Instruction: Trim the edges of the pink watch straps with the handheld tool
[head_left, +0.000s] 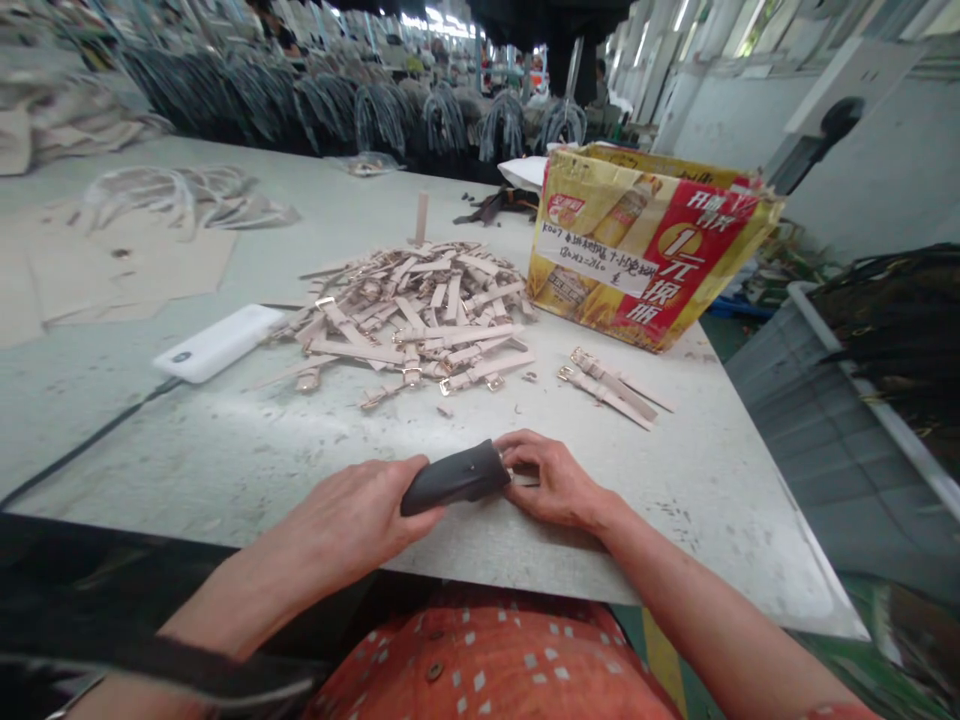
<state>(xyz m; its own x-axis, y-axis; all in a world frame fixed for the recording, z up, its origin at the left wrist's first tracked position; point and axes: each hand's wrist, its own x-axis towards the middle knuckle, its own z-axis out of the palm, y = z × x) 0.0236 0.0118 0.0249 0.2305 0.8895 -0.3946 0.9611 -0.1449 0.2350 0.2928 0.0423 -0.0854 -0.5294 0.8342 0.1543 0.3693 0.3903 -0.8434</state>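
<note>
My left hand [360, 520] is closed around the handle of a dark grey tool [456, 475] that lies near the table's front edge. My right hand [553, 480] rests beside the tool's tip, fingers curled over a small beige strap piece that is mostly hidden. A pile of beige straps with gold buckles [412, 315] lies further back in the middle. Two separate buckled straps [607, 385] lie to the right of the pile.
A yellow and red cardboard box [645, 255] stands at the back right. A white power bank [217, 343] with a dark cable lies left of the pile. The grey table [225, 440] ends at the right beside a grey crate [825, 440]. Dark strap bundles hang behind.
</note>
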